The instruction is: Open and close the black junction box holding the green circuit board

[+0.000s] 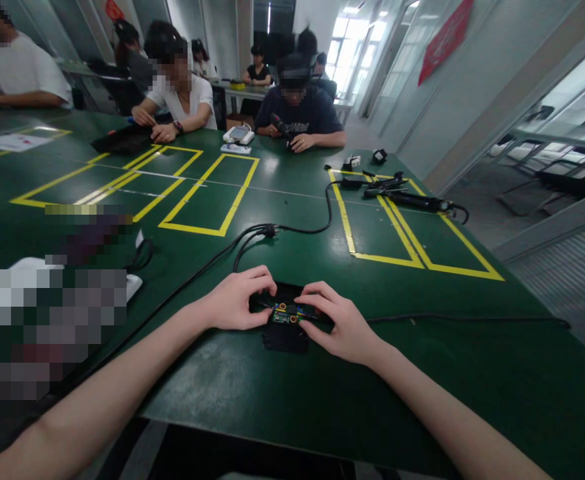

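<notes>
A small black device (285, 337) lies on the green table (252, 393) near its front edge, its cover off and a small circuit board (286, 313) with orange and blue parts exposed. My left hand (236, 301) curls over the device's left end, fingertips pressed on its top edge. On the right end, my right hand (339, 321) has its fingers closed against the device beside the board. Both hands grip it from either side.
Black cables (252, 237) run across the table behind the device, another cable (467, 320) trails right. Yellow tape rectangles (207, 200) mark the surface. Black tools (412, 199) lie far right. Several people sit at the far side. A blurred patch covers the left.
</notes>
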`<state>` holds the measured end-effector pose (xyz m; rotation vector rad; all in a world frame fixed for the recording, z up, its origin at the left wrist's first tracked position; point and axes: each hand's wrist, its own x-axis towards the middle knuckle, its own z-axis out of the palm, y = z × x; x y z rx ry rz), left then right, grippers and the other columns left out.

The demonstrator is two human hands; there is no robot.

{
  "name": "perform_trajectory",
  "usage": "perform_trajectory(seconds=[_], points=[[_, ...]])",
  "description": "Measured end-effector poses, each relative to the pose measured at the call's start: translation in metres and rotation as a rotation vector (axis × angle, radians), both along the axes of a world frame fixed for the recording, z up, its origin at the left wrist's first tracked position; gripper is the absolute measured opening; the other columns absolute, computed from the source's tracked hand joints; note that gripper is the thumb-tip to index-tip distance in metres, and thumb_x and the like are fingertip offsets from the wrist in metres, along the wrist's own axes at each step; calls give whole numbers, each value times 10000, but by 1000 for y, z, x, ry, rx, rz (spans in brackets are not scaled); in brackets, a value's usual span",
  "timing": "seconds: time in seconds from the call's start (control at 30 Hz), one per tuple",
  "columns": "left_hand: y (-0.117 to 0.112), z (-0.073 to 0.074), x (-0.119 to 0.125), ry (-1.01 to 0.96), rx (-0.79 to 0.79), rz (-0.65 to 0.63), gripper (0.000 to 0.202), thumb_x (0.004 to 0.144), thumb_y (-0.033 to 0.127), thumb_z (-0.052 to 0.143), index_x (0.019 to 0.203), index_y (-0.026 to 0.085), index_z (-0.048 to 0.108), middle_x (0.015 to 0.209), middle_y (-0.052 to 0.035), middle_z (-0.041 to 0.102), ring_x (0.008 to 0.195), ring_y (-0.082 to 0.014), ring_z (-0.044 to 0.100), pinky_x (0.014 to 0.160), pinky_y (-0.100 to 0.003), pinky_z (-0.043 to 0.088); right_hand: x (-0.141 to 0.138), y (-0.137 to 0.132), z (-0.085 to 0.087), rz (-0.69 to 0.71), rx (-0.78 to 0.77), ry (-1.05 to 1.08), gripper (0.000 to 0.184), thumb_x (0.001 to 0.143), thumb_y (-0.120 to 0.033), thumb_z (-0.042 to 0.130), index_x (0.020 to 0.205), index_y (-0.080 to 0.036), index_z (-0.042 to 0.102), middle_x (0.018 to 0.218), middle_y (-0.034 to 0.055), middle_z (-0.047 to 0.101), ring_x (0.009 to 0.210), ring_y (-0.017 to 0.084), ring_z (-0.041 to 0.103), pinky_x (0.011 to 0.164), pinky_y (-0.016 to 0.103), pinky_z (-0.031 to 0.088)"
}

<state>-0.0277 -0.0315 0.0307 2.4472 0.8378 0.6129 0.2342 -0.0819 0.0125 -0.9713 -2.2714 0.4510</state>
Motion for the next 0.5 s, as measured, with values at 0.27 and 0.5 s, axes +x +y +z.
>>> perform_trajectory(seconds=[0.27, 0.5], points=[[0, -4, 2, -6, -26, -32, 84, 767, 224, 605, 844, 191, 590, 738, 27, 540, 638, -124, 504, 590, -231, 388, 10, -1, 5, 36, -33, -71, 128, 887, -163, 603, 995, -225, 573, 885, 29, 631, 756, 174, 610, 651, 273, 481], [-1, 0, 1, -46, 27, -45, 82, 817, 233, 549, 758, 191, 585, 629, 28, 555, 548, -112, 498, 543, -230, 351, 14, 0, 7, 26, 55, -78, 88, 984, -167, 515, 983, -217, 587, 821, 35, 666, 719, 174, 638, 646, 279, 464]])
